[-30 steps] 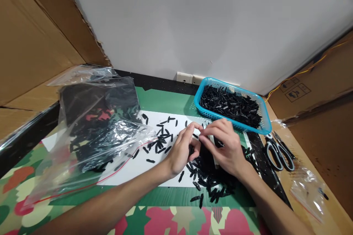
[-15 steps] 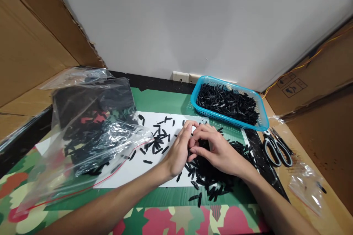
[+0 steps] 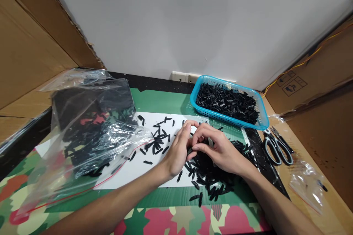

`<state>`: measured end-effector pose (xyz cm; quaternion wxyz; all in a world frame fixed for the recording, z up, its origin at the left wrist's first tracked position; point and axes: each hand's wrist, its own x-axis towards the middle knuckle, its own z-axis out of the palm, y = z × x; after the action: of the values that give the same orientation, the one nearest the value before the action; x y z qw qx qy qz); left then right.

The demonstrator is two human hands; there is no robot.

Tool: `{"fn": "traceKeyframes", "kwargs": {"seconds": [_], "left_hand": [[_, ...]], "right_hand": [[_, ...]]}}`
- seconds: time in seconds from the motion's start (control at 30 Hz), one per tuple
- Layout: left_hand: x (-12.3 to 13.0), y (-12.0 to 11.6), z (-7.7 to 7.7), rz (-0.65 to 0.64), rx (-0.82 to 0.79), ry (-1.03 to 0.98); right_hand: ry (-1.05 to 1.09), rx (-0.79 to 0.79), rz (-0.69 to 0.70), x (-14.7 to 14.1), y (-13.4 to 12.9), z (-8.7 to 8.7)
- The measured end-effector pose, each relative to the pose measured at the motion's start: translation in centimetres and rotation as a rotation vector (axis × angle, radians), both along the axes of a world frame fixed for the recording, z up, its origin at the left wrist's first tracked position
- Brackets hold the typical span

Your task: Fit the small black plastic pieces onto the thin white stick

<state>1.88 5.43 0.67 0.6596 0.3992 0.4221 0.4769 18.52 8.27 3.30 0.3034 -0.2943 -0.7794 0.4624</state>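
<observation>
My left hand and my right hand meet above a heap of small black strip-like pieces. The right thumb and forefinger are pinched together against the left fingers, and a bit of a black piece shows between them. My left fingers curl inward, palm turned to the right; what they hold is mostly hidden. More black pieces lie scattered on a white sheet left of my hands. A blue basket full of the same pieces stands behind the right hand.
At the left lies a large clear zip bag with black pieces inside. Scissors and a small clear bag lie on cardboard at the right. A green mat covers the table, with a wall socket behind.
The right fingertips have shifted slightly and pinch closer together against the left hand. The left hand has barely moved, and the heap and basket look the same.
</observation>
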Motion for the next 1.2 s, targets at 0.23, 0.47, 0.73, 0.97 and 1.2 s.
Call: {"fn": "traceKeyframes", "kwargs": {"seconds": [0.23, 0.47, 0.73, 0.97, 1.2], "left_hand": [[0.1, 0.3, 0.5, -0.018, 0.016, 0.008], [-0.3, 0.0, 0.6, -0.057, 0.012, 0.033], [-0.5, -0.1, 0.3, -0.063, 0.098, 0.043], [-0.4, 0.0, 0.4, -0.056, 0.091, 0.053], [-0.4, 0.0, 0.7, -0.038, 0.086, 0.083]], "right_hand": [[0.099, 0.03, -0.104, 0.2, 0.0, 0.1], [0.101, 0.242, -0.273, 0.9, 0.6, -0.6], [0.038, 0.279, -0.278, 0.9, 0.8, -1.3], [0.02, 0.168, -0.248, 0.8, 0.9, -1.0], [0.075, 0.357, -0.504, 1.6, 1.0, -0.5]]}}
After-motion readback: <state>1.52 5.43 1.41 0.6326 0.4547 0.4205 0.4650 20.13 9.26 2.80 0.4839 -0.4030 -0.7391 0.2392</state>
